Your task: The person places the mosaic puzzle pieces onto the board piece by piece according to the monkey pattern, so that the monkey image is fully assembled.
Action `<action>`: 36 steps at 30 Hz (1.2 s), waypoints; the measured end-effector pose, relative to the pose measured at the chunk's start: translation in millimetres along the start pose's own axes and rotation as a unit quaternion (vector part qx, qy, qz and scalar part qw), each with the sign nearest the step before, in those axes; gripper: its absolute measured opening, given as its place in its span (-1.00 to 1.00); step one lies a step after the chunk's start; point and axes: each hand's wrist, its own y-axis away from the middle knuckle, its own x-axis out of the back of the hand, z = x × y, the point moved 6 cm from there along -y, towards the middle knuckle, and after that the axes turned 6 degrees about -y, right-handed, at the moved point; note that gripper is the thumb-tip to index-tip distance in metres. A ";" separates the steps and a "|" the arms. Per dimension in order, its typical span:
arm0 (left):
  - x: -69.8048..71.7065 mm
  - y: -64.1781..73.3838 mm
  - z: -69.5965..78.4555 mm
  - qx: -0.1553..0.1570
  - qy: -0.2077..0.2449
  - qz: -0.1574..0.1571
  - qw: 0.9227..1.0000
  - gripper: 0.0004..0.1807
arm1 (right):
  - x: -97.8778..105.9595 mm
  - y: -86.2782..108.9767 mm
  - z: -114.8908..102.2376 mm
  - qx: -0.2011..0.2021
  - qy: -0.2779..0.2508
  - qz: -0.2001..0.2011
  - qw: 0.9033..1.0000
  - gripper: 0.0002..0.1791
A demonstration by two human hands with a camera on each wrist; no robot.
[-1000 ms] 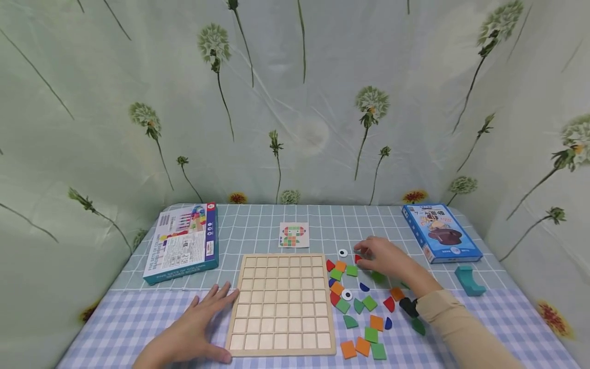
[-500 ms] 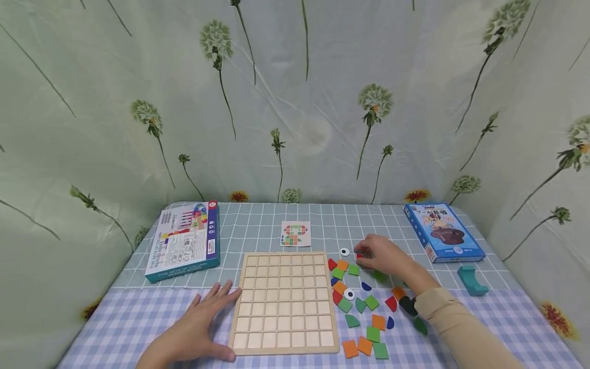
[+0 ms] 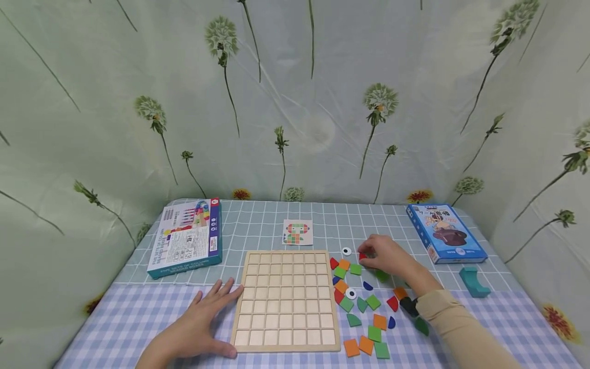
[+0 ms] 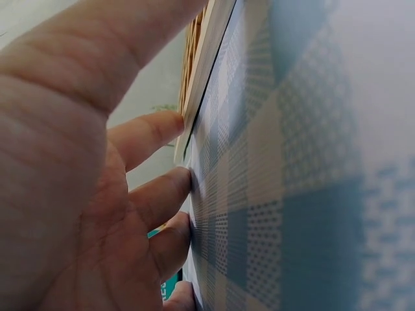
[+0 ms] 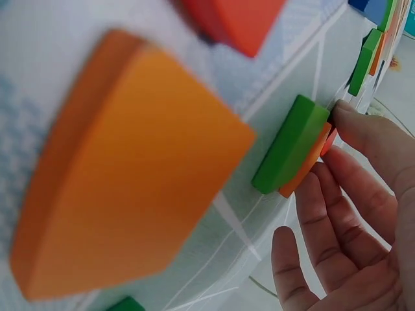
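Two hands reach across a cloth-covered bench [image 3: 115,328] in the head view. The left hand [image 3: 198,320] lies with its fingers spread wide along the left side of the board [image 3: 287,307], its thumb at the near corner. The right hand [image 3: 391,258] is narrow, fingertips gathered at a red piece [image 3: 362,255] at the far end of the loose pieces [image 3: 373,302], to the right of the board and near an eye piece [image 3: 346,251]. The step in hand looks like picking up one piece; the next move seems to call for a firm pinch and a clean lift past its neighbours. The board is pale wood, ribbed into square cells, with no piece set in them. A small picture card [image 3: 297,232] lies just behind it.

From the left wrist, the forefinger meets the board's edge and the other fingertips rest on the bench; the thumb runs out of frame.

From the right wrist, thumb and forefinger hold the red piece, only a sliver showing, so its outline is hidden. Whether the green piece [image 5: 290,144] and orange piece [image 5: 308,165] beside it touch it, I cannot tell.
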 end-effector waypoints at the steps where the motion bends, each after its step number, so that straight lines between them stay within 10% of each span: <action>1: -0.3 -0.1 -0.1 0.001 0.001 -0.003 1.000 0.39 | 0.3 0.4 0.1 0.001 0.001 0.001 1.000 -0.70; 19: -1.2 1.0 1.5 -0.008 0.001 -0.012 1.000 0.35 | 3.1 2.1 -8.6 -0.010 -0.005 0.023 1.000 -0.71; 36: 0.6 1.1 -1.6 -0.003 0.026 -0.010 1.000 0.35 | -29.0 -13.6 -84.1 0.115 -0.018 0.006 0.993 -0.80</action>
